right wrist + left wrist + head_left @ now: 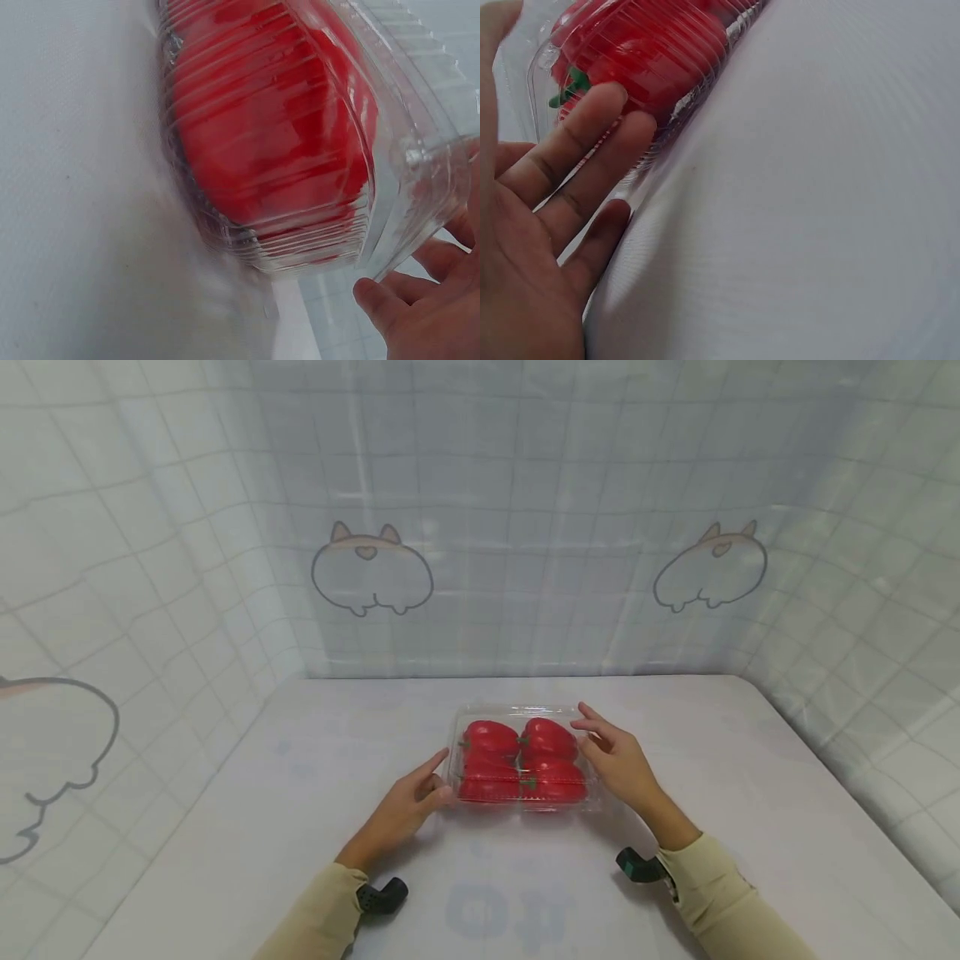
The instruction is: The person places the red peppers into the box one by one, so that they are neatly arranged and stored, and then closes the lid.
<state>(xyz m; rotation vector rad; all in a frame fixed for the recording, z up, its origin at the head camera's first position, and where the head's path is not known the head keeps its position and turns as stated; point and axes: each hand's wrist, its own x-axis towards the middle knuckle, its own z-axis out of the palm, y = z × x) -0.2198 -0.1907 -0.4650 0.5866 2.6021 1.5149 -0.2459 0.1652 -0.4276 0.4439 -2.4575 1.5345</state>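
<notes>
A clear plastic clamshell box (pixel 452 770) with ribbed walls stands on the white table, holding several red peppers (pixel 551 737) with green stems. At its left side is my left hand (pixel 408 810), fingers extended and spread. In the left wrist view, that left hand (pixel 555 202) has its fingertips right by the ribbed wall; firm contact cannot be told. My right hand (pixel 618 764) reaches along the right side, its index finger stretched toward the far corner. Up close, the right hand (pixel 439 300) has fingertips at the clear rim (pixel 420 154), some behind the plastic.
The white table (pixel 337 727) carries faint blue print near its front. Tile-patterned white sheeting (pixel 540 527) with cartoon animal outlines hangs behind it and at both sides. Black devices (pixel 382 896) are strapped at both wrists, below beige sleeves (pixel 315 914).
</notes>
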